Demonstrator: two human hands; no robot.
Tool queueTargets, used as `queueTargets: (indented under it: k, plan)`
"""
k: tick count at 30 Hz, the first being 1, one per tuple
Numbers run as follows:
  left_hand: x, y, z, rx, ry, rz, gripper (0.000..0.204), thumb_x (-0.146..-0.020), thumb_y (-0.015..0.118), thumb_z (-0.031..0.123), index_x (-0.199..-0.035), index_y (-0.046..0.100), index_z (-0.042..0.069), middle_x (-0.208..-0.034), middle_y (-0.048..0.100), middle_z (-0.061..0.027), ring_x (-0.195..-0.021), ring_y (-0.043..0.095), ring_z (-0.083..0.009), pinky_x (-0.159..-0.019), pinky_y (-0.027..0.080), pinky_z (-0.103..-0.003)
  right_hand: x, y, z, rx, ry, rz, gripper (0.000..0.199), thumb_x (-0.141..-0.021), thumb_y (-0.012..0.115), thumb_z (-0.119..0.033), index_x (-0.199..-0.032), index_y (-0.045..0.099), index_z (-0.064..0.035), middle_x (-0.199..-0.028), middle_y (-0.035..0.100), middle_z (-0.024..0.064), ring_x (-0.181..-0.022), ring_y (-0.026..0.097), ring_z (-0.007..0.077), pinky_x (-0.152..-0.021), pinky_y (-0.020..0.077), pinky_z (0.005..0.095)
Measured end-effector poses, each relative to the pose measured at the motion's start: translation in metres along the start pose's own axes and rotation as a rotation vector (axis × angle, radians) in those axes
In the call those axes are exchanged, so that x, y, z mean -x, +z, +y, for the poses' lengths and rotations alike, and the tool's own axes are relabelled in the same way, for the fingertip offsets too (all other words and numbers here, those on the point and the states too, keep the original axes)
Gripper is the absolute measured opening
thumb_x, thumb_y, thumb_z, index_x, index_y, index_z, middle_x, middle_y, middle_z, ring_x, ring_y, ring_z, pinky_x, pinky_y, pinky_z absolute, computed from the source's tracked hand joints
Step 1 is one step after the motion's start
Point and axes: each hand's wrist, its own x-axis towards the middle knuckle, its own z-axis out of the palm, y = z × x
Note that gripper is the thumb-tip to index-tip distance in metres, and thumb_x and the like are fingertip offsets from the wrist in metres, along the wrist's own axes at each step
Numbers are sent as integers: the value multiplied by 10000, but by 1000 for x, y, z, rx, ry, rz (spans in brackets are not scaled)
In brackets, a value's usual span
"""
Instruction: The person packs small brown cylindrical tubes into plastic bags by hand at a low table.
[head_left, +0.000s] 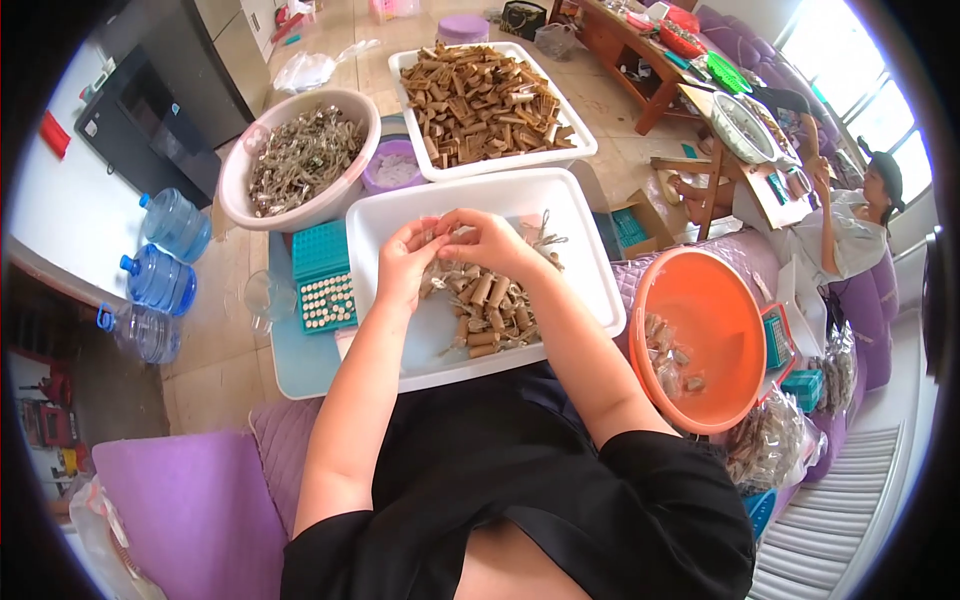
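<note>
Over the white tray (585, 270) in front of me, my left hand (407, 262) and my right hand (487, 242) meet with fingertips pinched together. Whatever they hold between them is too small and covered to make out. Below and beside my right hand lies a heap of small brown tubes (490, 300), with pale cords tangled among them. A looped cord (545, 232) sticks up by the tray's far right part. Left of the tray, a teal case (320, 250) stands open, its lower half filled with rows of white-topped cylinders (327, 300).
A pink basin (232, 185) of cords with metal fittings stands far left. Beyond my tray, another white tray (580, 145) carries brown pieces (490, 100). At right sits an orange basin (720, 330) with small clear bags. Another person (840, 235) sits at a table farther right.
</note>
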Motion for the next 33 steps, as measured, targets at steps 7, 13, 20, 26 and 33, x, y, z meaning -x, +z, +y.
queueTargets:
  k: [7,13,20,26,33]
  plan:
    - [-1,1,4,29,-36,14,228,-907,557,171,-1076,611,29,-1053,614,-48,-962,562,-131,-821,467,-277,5,-2,-13,-25,61,84,288,-763,660,1,-1032,557,2,-1015,593,50,-857,594,98,-719,497,230]
    - [-1,-9,0,-108,15,8,255,-919,536,188,-1104,616,32,-1078,600,-52,-925,564,-124,-789,481,-280,2,0,-9,4,29,99,232,-771,661,-21,-982,565,-5,-960,585,29,-807,589,86,-697,488,218]
    - [1,-4,2,-227,-28,20,237,-921,517,144,-1107,605,26,-1011,617,-51,-869,596,-140,-766,517,-281,-3,15,-20,656,-445,529,166,-681,701,-80,-838,664,-42,-883,594,71,-853,573,259,-778,456,376]
    - [-10,-18,-22,-634,326,38,194,-868,568,79,-1015,632,-30,-878,633,-106,-774,601,-152,-673,503,-260,-7,14,-16,938,-556,313,102,-671,680,-97,-762,637,-76,-816,607,34,-810,572,231,-721,422,362]
    - [6,4,2,-504,169,4,178,-892,558,110,-1009,649,11,-879,624,-46,-811,589,-126,-691,496,-239,-4,-18,-4,-147,-219,773,94,-762,652,-130,-813,635,-53,-739,602,56,-671,578,179,-638,465,301]
